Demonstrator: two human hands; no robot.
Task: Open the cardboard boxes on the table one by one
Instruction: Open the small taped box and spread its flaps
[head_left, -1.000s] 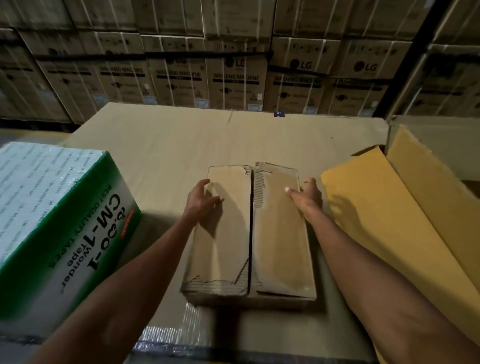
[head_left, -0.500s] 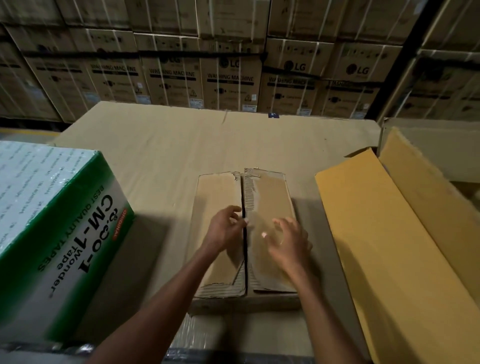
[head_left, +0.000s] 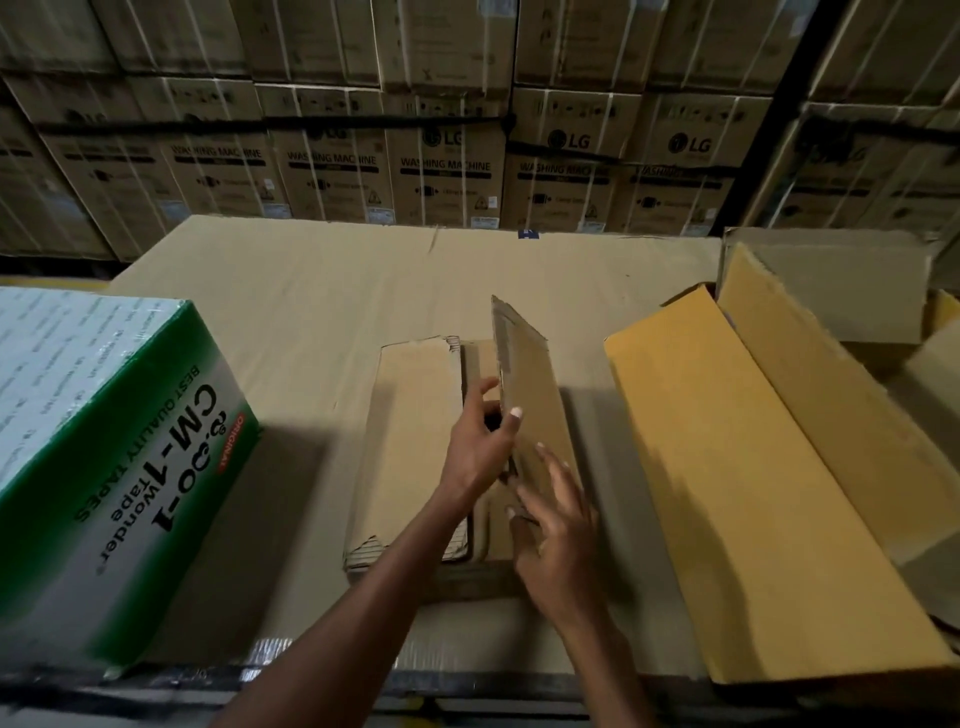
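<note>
I see the small box (head_left: 410, 441) on the table (head_left: 311, 312), with the tape carton (head_left: 104, 467) to its left, the open box (head_left: 753, 493) to its right, and the stacked cartons (head_left: 447, 166) behind it, beyond the table.

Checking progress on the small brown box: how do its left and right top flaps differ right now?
The right flap stands raised, tilted up off the small brown box; the left flap lies flat and closed. Both hands work the right flap: the left hand pinches its inner edge and the right hand lies against it; neither holds the left flap. Both are plain brown cardboard with torn edges.
</note>
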